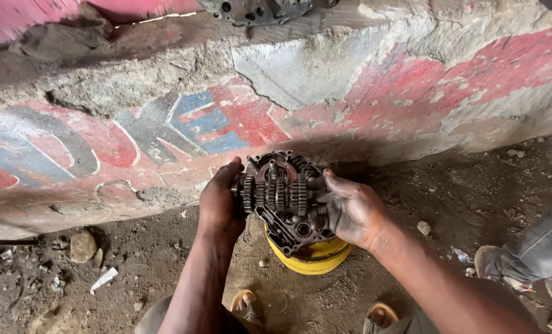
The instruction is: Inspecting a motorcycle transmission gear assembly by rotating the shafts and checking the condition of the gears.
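A dark, greasy engine case half (pixel 291 219) rests on top of a yellow container (pixel 316 258) on the dirt ground. A cluster of steel gears on shafts (pixel 275 193) sits inside the case. My left hand (pixel 219 204) grips the left end of the gear cluster. My right hand (pixel 350 209), blackened with grease, holds the right side of the case and gears. Both forearms reach in from the bottom of the view.
A cracked concrete wall (pixel 276 93) with worn red and blue paint rises just behind. Another metal engine part (pixel 257 9) lies on top of it. A stone (pixel 82 245) and litter lie at left. Another person's leg and sandal (pixel 523 256) are at right. My sandalled feet (pixel 248 303) are below.
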